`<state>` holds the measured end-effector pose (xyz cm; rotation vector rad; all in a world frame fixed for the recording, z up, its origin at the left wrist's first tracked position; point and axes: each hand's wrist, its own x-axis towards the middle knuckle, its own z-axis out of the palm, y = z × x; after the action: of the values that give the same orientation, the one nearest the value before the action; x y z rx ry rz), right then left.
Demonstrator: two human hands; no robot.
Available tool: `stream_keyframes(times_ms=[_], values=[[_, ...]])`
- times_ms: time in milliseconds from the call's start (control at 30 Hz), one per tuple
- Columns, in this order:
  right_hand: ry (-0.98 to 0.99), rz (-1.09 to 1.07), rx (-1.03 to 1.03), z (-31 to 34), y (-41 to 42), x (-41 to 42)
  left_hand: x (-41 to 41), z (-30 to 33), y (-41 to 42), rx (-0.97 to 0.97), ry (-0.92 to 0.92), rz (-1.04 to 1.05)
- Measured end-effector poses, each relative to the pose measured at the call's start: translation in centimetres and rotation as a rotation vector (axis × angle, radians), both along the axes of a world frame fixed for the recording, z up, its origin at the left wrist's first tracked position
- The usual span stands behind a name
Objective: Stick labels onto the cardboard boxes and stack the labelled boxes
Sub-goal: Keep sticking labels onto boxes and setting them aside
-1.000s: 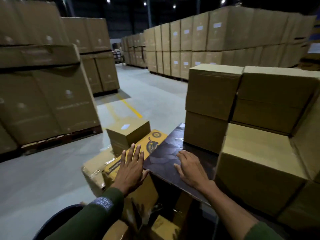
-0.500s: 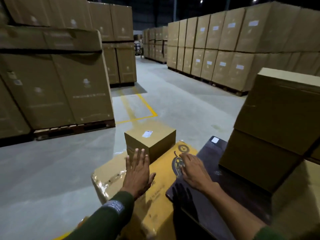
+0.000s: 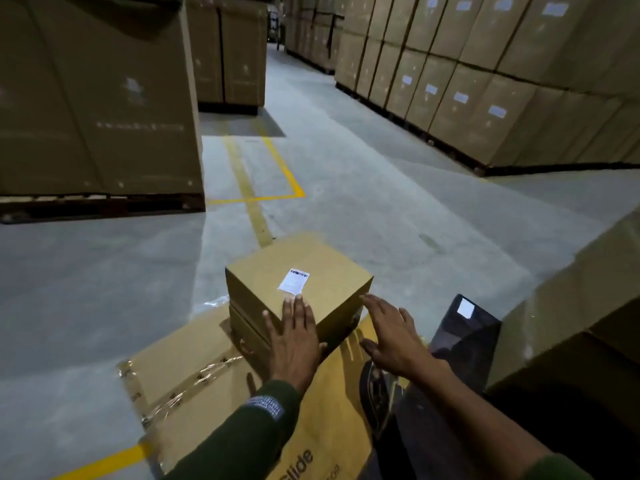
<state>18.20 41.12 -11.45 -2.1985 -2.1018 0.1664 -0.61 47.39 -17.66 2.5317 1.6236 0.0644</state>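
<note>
The grey concrete floor (image 3: 363,188) carries yellow painted lines (image 3: 249,195) running away up the middle. Near, a flattened sheet of taped cardboard (image 3: 180,362) lies directly on it, with a small labelled box (image 3: 311,289) standing on that sheet. Far left, pallets of large cartons (image 3: 97,98) stand on the floor; far right, a long row of stacked cartons (image 3: 485,81).

Both your arms reach forward from the lower edge of the view, in dark green sleeves. Your left hand (image 3: 294,336) is flat, palm down, fingers straight and close together, pointing ahead. Your right hand (image 3: 393,336) is beside it, apart, palm down, fingers spread and slightly bent, thumb out to the left. Neither hand grips anything.
</note>
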Motion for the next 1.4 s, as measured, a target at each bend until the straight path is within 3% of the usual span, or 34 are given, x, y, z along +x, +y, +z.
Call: stream_keyframes(times_ms=[200, 333, 500, 867, 1133, 1400], values=[[-0.087, 0.104, -0.083, -0.5, 5.4, -0.4, -5.5, -2.0, 0.1, 0.134, -0.009, -0.055], [-0.179, 0.202, -0.123, -1.1, 8.5, -1.4, -9.3, -3.7, 0.7, 0.116, -0.030, -0.050], [-0.075, 0.257, -0.154, -2.9, 10.0, -1.9, -10.4, -3.7, 0.5, 0.125, -0.066, -0.091], [-0.026, 0.278, 0.100, -3.6, 10.3, -4.1, -10.2, -3.5, 1.1, 0.105, -0.272, 0.111], [-0.008, 0.338, 0.296, -1.3, 10.6, -6.2, -12.7, -1.0, 2.6, 0.207, -0.424, 0.047], [0.025, 0.330, 0.570, 5.5, 6.8, -8.5, -15.6, 7.9, 1.1, 0.392, -0.328, -0.052]])
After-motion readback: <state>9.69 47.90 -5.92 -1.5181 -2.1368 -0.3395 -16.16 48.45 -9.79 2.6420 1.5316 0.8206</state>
